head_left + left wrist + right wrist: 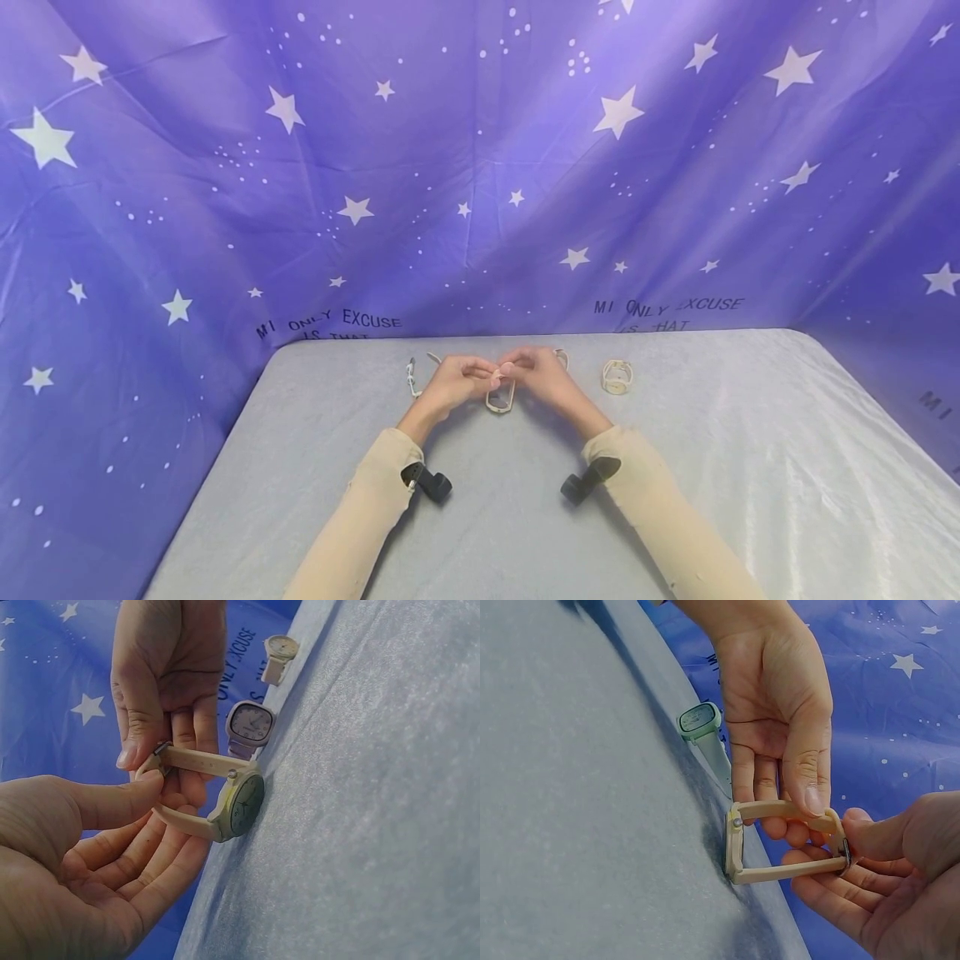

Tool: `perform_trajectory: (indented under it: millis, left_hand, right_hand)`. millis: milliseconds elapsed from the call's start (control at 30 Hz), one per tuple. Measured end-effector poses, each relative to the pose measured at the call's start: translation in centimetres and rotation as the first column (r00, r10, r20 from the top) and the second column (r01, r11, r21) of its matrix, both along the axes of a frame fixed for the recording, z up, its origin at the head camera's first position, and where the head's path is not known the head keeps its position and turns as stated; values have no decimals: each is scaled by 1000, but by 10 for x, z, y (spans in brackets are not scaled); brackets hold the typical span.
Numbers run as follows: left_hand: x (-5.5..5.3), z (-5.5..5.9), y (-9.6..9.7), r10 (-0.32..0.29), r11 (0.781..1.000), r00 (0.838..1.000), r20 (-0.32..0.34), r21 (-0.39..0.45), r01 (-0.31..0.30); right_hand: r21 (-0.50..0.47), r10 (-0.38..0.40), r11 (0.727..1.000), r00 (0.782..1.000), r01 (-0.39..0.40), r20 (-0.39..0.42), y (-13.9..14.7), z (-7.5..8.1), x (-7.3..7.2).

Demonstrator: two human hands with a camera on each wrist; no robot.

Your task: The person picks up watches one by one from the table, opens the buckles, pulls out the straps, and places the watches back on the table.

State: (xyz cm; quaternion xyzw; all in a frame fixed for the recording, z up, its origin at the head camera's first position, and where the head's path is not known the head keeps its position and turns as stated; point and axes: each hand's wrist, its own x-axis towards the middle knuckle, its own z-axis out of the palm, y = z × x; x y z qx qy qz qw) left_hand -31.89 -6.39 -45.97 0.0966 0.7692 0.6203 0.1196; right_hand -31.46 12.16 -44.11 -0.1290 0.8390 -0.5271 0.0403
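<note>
A wristwatch (244, 801) with a pale beige strap and a round dark dial hangs between my two hands, its strap curved into a loop. My left hand (452, 385) pinches one strap end between thumb and fingers. With thumb and fingertips, my right hand (546, 380) grips the strap at the metal buckle (845, 853). The strap ends meet at the buckle, partly covered by fingertips. In the head view, the watch case shows just below the joined hands, close over the table.
A green watch (698, 718) lies left of my hands. Beyond my right hand sits a pinkish watch with a squarish face (250, 724). Farther right stands another beige watch (617, 377). A grey cloth covers the table (510, 525); a purple star-patterned curtain (480, 167) hangs behind.
</note>
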Motion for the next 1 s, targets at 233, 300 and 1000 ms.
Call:
perform_trajectory:
  millis: [233,300,1000]
  left_hand:
    - [-1,0,0,20,1000,1000,3,-7,-20]
    - [-1,0,0,23,1000,1000,1,-8,-23]
    - [-1,0,-2,11,1000,999,39,-20,-10]
  right_hand:
    - [-41,14,999,1000,-14,-5,1,-2,-1]
    - [-46,7,999,1000,-7,0,1,-2,-2]
    - [-214,-25,976,993,49,117,0,-1,-4]
